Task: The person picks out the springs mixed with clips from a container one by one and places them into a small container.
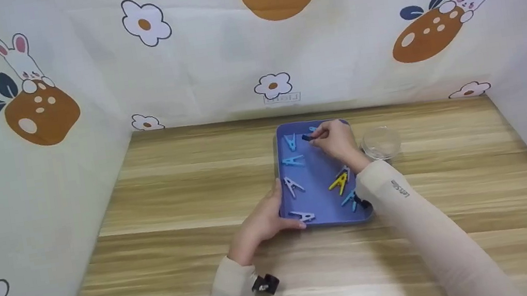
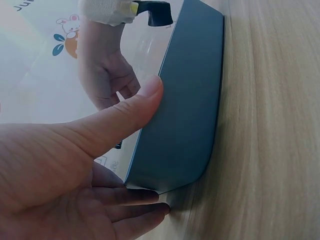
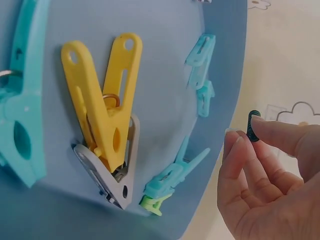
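Observation:
A blue tray with clothespins in it stands on the table, its near left corner gripped by my left hand. The left thumb lies against the near wall, the fingers along the left side. Over the tray's far end my right hand pinches a small dark ridged piece between thumb and fingertips; its exact kind is unclear. Light blue clothespins and pale grey ones line the left side. On the right a yellow clothespin overlaps a grey one.
Right of the tray is a clear round container, partly behind the right forearm. A light blue clothespin lies in the near right corner. Patterned cloth walls enclose the wooden table at the back and sides.

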Available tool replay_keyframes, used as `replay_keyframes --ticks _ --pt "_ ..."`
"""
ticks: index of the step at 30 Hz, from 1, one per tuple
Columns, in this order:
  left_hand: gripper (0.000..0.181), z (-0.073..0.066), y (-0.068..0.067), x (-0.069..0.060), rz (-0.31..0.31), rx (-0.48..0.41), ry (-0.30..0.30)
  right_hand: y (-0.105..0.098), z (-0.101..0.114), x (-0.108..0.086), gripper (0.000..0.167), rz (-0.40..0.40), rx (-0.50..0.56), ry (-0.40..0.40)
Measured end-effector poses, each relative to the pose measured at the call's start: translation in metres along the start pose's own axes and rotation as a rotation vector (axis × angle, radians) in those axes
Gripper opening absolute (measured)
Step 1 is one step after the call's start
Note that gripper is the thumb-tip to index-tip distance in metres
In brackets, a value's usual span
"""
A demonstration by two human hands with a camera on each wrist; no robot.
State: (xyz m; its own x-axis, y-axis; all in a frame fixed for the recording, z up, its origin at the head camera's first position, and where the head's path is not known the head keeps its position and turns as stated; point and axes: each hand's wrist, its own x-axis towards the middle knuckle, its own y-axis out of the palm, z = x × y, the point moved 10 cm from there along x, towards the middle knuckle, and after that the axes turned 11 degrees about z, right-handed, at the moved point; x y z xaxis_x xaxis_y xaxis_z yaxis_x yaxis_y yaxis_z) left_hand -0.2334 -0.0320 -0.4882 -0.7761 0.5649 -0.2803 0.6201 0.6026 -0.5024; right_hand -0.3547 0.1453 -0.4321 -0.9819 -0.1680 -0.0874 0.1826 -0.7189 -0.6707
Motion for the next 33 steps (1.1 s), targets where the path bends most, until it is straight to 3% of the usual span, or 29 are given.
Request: replay_keyframes --ticks 13,23,33 --pt "0.122 -0.001 0.0 0.0 0.003 -0.007 -0.011 -0.003 0.003 -0.018 0.014 -0.004 -0.03 -0.031" --pt "0.123 -0.001 0.0 0.001 -0.001 -0.025 -0.001 -0.008 -0.007 -0.03 0.013 -0.02 0.011 -0.031" --pt "0.121 0.001 0.001 0.002 0.002 -0.007 -0.004 -0.019 -0.015 -0.039 0.014 -0.025 0.037 0.009"
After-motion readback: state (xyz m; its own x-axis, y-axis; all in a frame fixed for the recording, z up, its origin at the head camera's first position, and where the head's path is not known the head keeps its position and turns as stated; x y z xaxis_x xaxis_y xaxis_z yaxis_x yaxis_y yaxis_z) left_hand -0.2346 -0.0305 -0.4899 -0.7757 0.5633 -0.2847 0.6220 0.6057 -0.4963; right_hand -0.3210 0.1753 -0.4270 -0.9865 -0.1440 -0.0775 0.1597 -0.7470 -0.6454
